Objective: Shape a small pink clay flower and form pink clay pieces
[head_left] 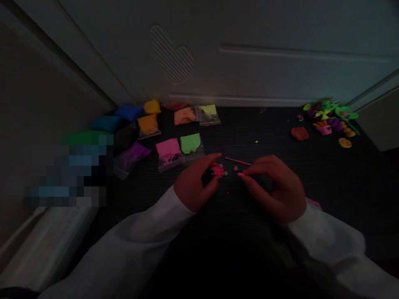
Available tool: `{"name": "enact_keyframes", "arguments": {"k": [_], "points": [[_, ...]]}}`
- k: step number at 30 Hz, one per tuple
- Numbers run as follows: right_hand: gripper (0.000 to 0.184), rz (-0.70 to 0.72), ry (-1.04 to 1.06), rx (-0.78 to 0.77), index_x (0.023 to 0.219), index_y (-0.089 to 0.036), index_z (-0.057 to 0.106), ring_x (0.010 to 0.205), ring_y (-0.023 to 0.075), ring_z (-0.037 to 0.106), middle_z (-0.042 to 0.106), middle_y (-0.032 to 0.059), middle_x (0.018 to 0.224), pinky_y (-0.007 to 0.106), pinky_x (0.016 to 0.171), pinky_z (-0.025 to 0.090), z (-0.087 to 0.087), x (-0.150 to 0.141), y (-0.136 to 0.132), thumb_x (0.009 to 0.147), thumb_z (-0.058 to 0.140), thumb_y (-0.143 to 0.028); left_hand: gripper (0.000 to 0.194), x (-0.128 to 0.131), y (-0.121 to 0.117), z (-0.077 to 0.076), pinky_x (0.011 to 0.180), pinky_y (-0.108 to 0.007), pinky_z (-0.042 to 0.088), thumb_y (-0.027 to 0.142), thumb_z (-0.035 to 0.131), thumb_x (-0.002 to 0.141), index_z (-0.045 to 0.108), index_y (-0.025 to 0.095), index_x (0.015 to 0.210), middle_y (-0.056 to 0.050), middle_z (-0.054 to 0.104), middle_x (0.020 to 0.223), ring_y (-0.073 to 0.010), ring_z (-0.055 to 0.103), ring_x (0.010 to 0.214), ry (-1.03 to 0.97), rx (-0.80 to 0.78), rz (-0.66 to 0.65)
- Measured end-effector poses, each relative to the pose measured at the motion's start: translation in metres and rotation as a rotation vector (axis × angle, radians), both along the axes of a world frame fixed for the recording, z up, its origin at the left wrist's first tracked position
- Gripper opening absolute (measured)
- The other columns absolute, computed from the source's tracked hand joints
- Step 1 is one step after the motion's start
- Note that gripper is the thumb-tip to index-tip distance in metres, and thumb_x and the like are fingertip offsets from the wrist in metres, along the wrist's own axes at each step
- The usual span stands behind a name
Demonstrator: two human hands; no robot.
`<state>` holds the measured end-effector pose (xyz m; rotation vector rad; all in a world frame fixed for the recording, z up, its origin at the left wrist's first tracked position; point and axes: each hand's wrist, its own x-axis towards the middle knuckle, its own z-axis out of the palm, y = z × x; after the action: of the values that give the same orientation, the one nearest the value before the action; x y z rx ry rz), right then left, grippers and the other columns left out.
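My left hand (199, 182) curves around a small pink clay flower with green leaf tips (219, 171), its thumb and fingers at the flower's near and left sides. Between the thumb and forefinger of my right hand (277, 187) is a small piece of pink clay (241, 174). Just left of those fingertips a tiny pink clay bit (235, 169) lies on the dark table. A thin pink stick (237, 160) rests behind, its right end hidden by my right hand. The scene is dim, so fine detail is hard to see.
Bags of pink clay (168, 151), green clay (190, 143) and several other colours lie at the left and back. Finished-looking clay shapes (335, 118) are heaped at the back right, near a reddish-brown lump (299, 133). A white panel with a heart relief (173, 58) stands behind.
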<state>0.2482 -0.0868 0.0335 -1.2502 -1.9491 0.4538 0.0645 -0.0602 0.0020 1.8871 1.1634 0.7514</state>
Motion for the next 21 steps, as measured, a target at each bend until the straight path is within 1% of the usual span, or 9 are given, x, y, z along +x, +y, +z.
{"name": "enact_keyframes", "arguments": {"k": [3, 5, 7, 9, 11, 14, 18, 21], "points": [[0.012, 0.001, -0.011, 0.014, 0.079, -0.017, 0.058, 0.072, 0.0135, 0.052, 0.055, 0.0038, 0.075, 0.029, 0.063, 0.043, 0.001, 0.0, -0.001, 0.067, 0.055, -0.019, 0.048, 0.0, 0.004, 0.004, 0.075, -0.03, 0.043, 0.019, 0.056, 0.064, 0.04, 0.017, 0.11, -0.005, 0.056, 0.091, -0.0137, 0.055, 0.08, -0.331, -0.322, 0.053], [0.012, 0.006, -0.026, 0.022, 0.079, -0.018, 0.058, 0.072, 0.0137, 0.052, 0.056, 0.0036, 0.075, 0.029, 0.063, 0.043, 0.002, 0.0, -0.002, 0.067, 0.055, -0.019, 0.047, 0.0, 0.006, 0.006, 0.071, -0.028, 0.044, 0.017, 0.059, 0.061, 0.043, 0.017, 0.105, -0.003, 0.057, 0.086, -0.0129, 0.057, 0.076, -0.534, -0.532, 0.105], [0.012, 0.013, -0.049, 0.021, 0.079, -0.018, 0.058, 0.073, 0.0139, 0.052, 0.056, 0.0037, 0.076, 0.029, 0.064, 0.043, 0.002, 0.0, -0.003, 0.067, 0.055, -0.019, 0.043, 0.001, 0.007, 0.009, 0.068, -0.026, 0.045, 0.014, 0.06, 0.059, 0.047, 0.017, 0.1, -0.002, 0.059, 0.082, -0.0117, 0.057, 0.072, -0.673, -0.684, 0.151], [0.013, 0.024, -0.076, 0.017, 0.079, -0.018, 0.058, 0.074, 0.0139, 0.053, 0.056, 0.0037, 0.076, 0.029, 0.065, 0.043, 0.002, -0.001, -0.004, 0.067, 0.055, -0.019, 0.04, 0.002, 0.007, 0.011, 0.065, -0.024, 0.045, 0.01, 0.06, 0.058, 0.05, 0.018, 0.096, -0.001, 0.06, 0.078, -0.0105, 0.058, 0.069, -0.753, -0.784, 0.172], [0.013, 0.035, -0.104, 0.015, 0.079, -0.017, 0.058, 0.074, 0.0138, 0.053, 0.057, 0.0037, 0.076, 0.029, 0.066, 0.043, 0.002, -0.002, -0.006, 0.067, 0.056, -0.019, 0.038, 0.004, 0.005, 0.012, 0.064, -0.023, 0.046, 0.009, 0.06, 0.057, 0.052, 0.017, 0.093, 0.0, 0.06, 0.076, -0.0102, 0.058, 0.069, -0.796, -0.839, 0.166], [0.013, 0.038, -0.139, 0.02, 0.079, -0.017, 0.059, 0.074, 0.0141, 0.053, 0.057, 0.0037, 0.076, 0.029, 0.067, 0.043, 0.001, -0.004, -0.007, 0.067, 0.056, -0.02, 0.034, 0.006, 0.001, 0.012, 0.067, -0.023, 0.046, 0.009, 0.061, 0.057, 0.054, 0.016, 0.09, 0.0, 0.061, 0.075, -0.0109, 0.058, 0.07, -0.822, -0.851, 0.156], [0.013, 0.038, -0.158, 0.025, 0.079, -0.016, 0.059, 0.075, 0.0145, 0.054, 0.058, 0.0043, 0.076, 0.029, 0.067, 0.043, 0.0, -0.005, -0.007, 0.067, 0.056, -0.02, 0.033, 0.007, -0.001, 0.011, 0.07, -0.025, 0.045, 0.01, 0.062, 0.057, 0.055, 0.016, 0.089, 0.0, 0.061, 0.078, -0.0112, 0.058, 0.071, -0.808, -0.786, 0.15], [0.013, 0.051, -0.167, 0.029, 0.079, -0.016, 0.059, 0.075, 0.0145, 0.055, 0.059, 0.0044, 0.076, 0.029, 0.067, 0.043, -0.001, -0.006, -0.007, 0.067, 0.056, -0.02, 0.033, 0.006, -0.002, 0.008, 0.07, -0.025, 0.045, 0.012, 0.062, 0.057, 0.054, 0.017, 0.089, 0.0, 0.061, 0.081, -0.0109, 0.058, 0.071, -0.787, -0.716, 0.116]]}}
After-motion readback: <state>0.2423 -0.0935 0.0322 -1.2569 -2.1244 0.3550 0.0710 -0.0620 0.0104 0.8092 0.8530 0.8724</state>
